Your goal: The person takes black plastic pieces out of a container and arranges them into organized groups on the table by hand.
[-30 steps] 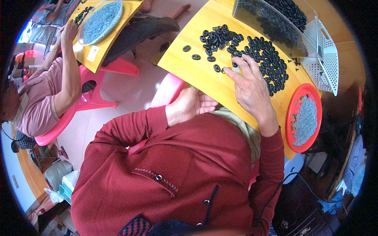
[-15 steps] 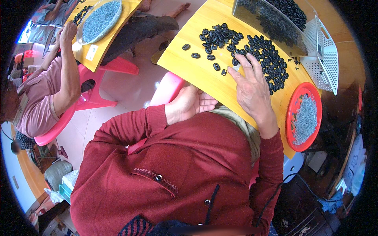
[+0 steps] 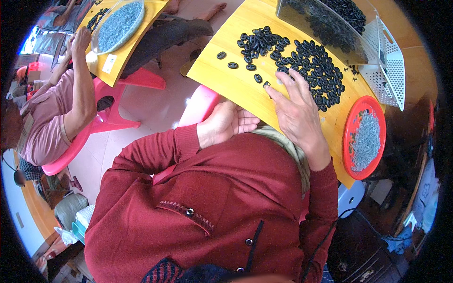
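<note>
Yellow wood makes the top of the bench [image 3: 236, 87], which stands over a pale tiled floor [image 3: 155, 111]. On it, the right hand [image 3: 299, 115] keeps its fingers [image 3: 279, 96] spread apart, and the leftmost tip seems to touch one black piece [image 3: 266, 85]. The left hand [image 3: 227, 121] lies palm up just beside the near edge, its fingers slack, with nothing visible in it. Close to the touched piece, four more pieces [image 3: 232, 65] lie singly, making a loose row towards the left. Behind them is a wide heap [image 3: 318, 70]. As I judge, only these few pieces are set apart, and by far the most are left in the heap. More black pieces fill the clear box [image 3: 321, 35] farther back, next to a white basket [image 3: 381, 89]. To the right, a red plate [image 3: 347, 141] holds many metal pins [image 3: 365, 141]. At the far left, another person [image 3: 52, 89] sits at a second bench [image 3: 106, 70].
</note>
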A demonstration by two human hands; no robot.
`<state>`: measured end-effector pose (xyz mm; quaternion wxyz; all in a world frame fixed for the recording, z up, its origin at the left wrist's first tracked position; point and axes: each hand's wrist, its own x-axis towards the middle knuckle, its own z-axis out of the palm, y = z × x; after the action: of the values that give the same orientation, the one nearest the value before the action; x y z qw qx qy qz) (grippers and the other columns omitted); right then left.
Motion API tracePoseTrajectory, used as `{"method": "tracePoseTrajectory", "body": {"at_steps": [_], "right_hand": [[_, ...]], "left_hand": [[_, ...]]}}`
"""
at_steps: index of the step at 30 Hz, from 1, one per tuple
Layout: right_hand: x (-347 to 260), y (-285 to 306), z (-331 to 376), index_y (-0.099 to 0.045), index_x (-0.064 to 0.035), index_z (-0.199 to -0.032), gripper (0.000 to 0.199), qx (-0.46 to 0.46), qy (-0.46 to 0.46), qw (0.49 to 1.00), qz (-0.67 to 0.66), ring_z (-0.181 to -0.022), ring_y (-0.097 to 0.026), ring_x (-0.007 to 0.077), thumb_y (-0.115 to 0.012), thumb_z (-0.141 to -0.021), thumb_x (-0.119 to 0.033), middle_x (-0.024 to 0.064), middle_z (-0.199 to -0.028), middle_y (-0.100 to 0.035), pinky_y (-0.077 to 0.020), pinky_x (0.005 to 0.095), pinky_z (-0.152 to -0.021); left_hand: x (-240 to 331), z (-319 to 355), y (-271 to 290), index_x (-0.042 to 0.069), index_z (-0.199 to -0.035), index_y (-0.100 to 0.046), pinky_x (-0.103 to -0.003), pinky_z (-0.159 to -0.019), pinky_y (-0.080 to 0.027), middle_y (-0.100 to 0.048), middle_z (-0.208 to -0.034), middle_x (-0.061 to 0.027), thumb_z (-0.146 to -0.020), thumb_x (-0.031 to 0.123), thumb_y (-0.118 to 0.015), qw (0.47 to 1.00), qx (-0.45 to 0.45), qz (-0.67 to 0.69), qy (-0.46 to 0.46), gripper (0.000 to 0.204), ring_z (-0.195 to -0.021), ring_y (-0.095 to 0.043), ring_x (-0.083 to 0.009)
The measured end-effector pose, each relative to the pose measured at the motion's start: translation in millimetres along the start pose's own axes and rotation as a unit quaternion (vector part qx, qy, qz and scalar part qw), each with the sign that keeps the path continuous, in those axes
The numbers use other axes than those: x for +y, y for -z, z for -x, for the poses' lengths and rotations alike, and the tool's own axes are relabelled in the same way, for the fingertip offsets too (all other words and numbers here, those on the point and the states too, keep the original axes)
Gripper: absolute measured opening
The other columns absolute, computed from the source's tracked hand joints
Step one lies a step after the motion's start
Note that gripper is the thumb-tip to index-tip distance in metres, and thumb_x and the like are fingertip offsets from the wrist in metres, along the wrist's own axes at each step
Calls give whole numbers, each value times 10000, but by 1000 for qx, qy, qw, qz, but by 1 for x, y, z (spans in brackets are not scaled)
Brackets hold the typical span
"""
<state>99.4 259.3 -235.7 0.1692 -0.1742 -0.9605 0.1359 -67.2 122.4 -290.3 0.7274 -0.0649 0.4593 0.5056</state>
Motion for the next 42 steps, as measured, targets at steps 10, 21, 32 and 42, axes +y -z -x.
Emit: {"method": "tracePoseTrajectory", "body": {"at_steps": [10, 21, 32, 42], "right_hand": [[3, 8, 12, -779, -107, -1107, 264, -13, -2, 1000, -24, -1370, -458, 377, -749, -881, -241, 122, -1371, -588, -444, 468, -1108], [16, 21, 25, -748, -83, -1146, 299, 38, -22, 998, -34, -1330, -505, 391, -765, -867, -191, 156, -1343, -614, -454, 471, -1089], [1, 14, 19, -751, -79, -1139, 307, -13, -21, 1000, -7, -1345, -484, 364, -758, -877, -239, 114, -1357, -595, -451, 458, -1104], [18, -3, -46, -740, -82, -1160, 251, 38, 12, 999, -12, -1298, -525, 385, -653, -928, -122, 135, -1326, -613, -496, 464, -1050]], "left_hand": [[0, 3, -3, 12, -1201, -608, -359, -872, -586, -702, -999, -88, -1124, 371, -290, 1000, 11, -4, -10, 486, -921, -696, -191], [0, 2, -5, -3, -1204, -605, -371, -885, -586, -687, -1039, -108, -1127, 401, -273, 1000, 17, -10, -10, 529, -939, -683, -203], [1, 2, -5, -7, -1210, -608, -360, -873, -589, -697, -1027, -112, -1124, 356, -276, 1000, 12, -1, -10, 499, -943, -692, -202], [-2, -2, 1, 23, -1248, -591, -343, -848, -590, -694, -1020, -84, -1130, 385, -303, 1000, -8, 6, -4, 478, -919, -690, -185]]}}
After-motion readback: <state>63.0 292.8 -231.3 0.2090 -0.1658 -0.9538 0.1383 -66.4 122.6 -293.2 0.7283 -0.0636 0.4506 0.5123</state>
